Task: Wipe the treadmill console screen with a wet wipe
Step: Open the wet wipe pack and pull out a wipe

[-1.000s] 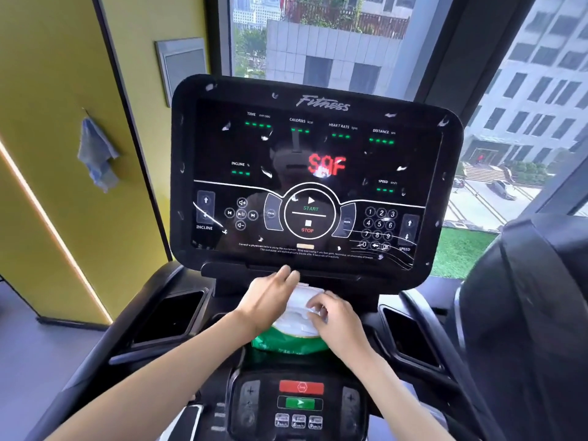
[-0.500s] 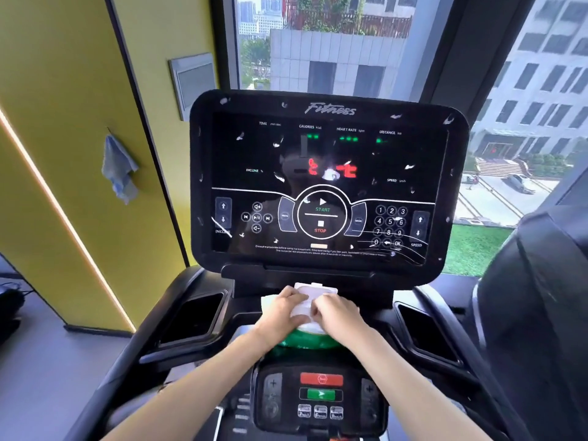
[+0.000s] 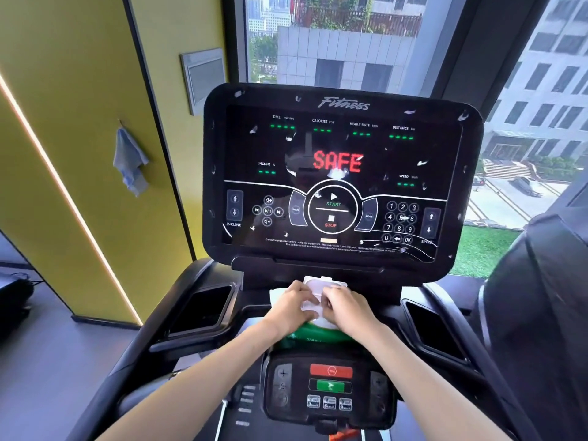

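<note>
The screen, flecked with white, stands just above the pack of wipes, which sits on the ledge below with its white lid flipped up. Hold the pack down and draw one wipe straight up. Your left hand curls round the pack's left side. Your right hand bends its fingers at the opening, but whether they pinch a wipe cannot be told.

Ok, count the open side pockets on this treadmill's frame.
2: the left pocket and the right pocket, either side of the wipes pack. None looks hidden.
</note>
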`<state>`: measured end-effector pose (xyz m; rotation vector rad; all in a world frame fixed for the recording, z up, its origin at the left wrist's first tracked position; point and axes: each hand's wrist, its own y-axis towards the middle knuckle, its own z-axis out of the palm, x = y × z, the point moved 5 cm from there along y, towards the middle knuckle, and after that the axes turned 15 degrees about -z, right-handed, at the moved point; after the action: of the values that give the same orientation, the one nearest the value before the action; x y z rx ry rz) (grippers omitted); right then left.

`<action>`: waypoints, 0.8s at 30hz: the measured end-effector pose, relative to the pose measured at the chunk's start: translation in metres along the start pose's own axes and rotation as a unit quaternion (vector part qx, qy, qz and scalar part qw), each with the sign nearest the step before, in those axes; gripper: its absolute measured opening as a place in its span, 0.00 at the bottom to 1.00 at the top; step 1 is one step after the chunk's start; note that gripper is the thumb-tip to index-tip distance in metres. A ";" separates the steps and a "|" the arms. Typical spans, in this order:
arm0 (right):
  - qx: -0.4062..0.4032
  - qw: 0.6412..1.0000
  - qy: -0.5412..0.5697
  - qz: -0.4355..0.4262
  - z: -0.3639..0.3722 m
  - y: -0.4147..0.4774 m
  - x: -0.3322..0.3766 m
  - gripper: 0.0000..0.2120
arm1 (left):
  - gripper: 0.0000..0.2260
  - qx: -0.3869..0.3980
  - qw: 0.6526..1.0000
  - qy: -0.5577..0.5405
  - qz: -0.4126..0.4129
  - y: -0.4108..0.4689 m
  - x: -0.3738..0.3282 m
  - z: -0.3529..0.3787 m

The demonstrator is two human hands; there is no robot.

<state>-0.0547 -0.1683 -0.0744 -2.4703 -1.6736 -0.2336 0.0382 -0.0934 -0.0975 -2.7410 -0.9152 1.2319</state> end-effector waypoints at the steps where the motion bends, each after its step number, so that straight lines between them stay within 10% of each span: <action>1: -0.010 1.000 0.009 0.002 -0.001 -0.002 0.000 0.07 | 0.12 0.000 1.000 0.002 -0.002 0.000 -0.003 -0.001; 17: -0.043 0.995 0.079 0.051 -0.004 -0.012 -0.006 0.02 | 0.15 -0.071 0.879 0.449 0.147 -0.010 -0.043 -0.004; 24: -0.038 0.993 0.094 0.067 -0.007 -0.011 -0.005 0.02 | 0.12 -0.099 0.855 0.471 0.192 -0.014 -0.063 -0.010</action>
<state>-0.0669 -0.1698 -0.0685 -2.5116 -1.4442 -0.5049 0.0051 -0.1113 -0.0441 -3.1501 -0.3862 -0.3325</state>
